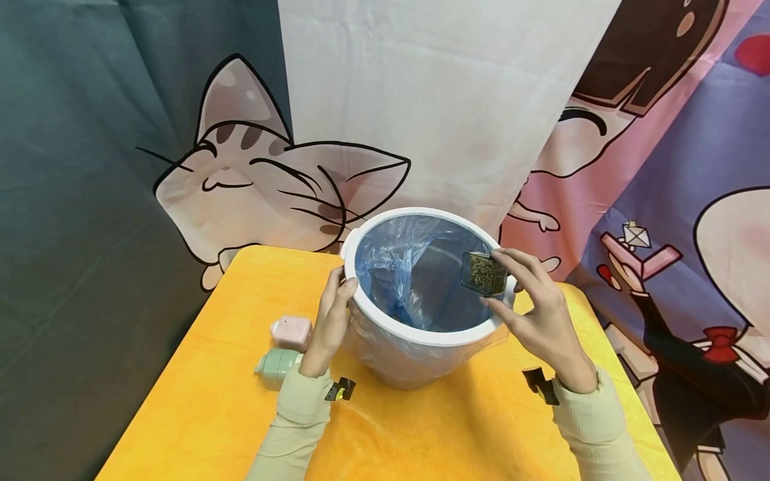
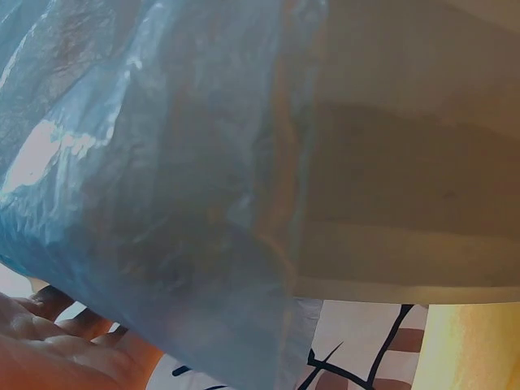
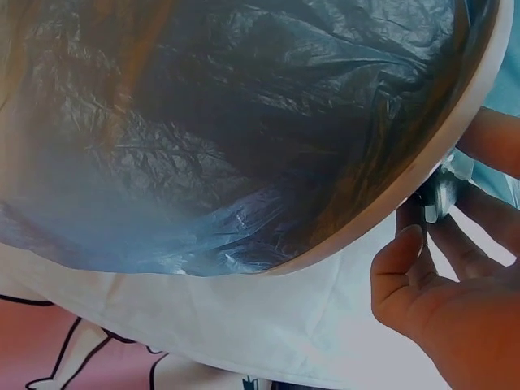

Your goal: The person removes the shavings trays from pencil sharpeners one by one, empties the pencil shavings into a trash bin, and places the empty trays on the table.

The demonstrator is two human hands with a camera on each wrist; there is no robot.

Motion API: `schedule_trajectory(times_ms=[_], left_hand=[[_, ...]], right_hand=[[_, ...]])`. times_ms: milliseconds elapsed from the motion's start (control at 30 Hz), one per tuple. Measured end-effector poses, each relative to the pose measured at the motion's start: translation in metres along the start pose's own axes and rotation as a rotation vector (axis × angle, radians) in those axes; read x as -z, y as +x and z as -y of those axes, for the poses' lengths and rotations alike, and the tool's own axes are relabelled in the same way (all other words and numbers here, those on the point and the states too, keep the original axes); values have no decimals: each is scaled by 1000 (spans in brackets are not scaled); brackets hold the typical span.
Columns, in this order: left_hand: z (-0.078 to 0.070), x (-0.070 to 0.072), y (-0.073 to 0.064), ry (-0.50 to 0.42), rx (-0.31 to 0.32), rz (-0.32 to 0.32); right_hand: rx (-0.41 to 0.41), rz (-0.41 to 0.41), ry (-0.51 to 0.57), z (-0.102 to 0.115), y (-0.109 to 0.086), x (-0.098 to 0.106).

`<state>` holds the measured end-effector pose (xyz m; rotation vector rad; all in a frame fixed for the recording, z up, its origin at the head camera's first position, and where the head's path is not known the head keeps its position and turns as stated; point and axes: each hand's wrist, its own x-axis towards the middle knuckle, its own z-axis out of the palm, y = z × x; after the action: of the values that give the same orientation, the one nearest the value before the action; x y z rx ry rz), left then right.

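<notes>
A round trash can (image 1: 415,337) with a white rim stands in front of me, lined with a thin bluish plastic bag (image 1: 391,267) folded over the rim. At its left side my left hand (image 1: 329,314) grips the rim, thumb on top; in the left wrist view its fingers (image 2: 81,337) are partly behind the bag. Over the right part of the opening, my right hand (image 1: 538,307) pinches a small clear square container (image 1: 484,274) between thumb and fingers. Dark, grainy bits fill part of the container. The right wrist view has the right hand (image 3: 447,301) beside the rim.
Left of the can, on the yellow table cover (image 1: 222,334), lie a pink bottle (image 1: 291,332) and a green bottle (image 1: 279,367), close together near my left wrist. A printed cartoon curtain (image 1: 445,100) hangs behind the table.
</notes>
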<state>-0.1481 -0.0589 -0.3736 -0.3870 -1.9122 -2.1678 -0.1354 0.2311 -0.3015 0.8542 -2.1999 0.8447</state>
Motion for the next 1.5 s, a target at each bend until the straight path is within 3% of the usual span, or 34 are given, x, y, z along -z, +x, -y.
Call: schedule_trajectory(times_ms=[167, 1033, 1500], left_hand=[[0, 0, 0, 3, 6, -1], [0, 0, 0, 18, 6, -3], [-1, 0, 0, 17, -5, -1]], right_hand=[[4, 20, -9, -8, -4, -1], [42, 58, -45, -4, -3, 0], [172, 89, -95, -2, -1, -2]])
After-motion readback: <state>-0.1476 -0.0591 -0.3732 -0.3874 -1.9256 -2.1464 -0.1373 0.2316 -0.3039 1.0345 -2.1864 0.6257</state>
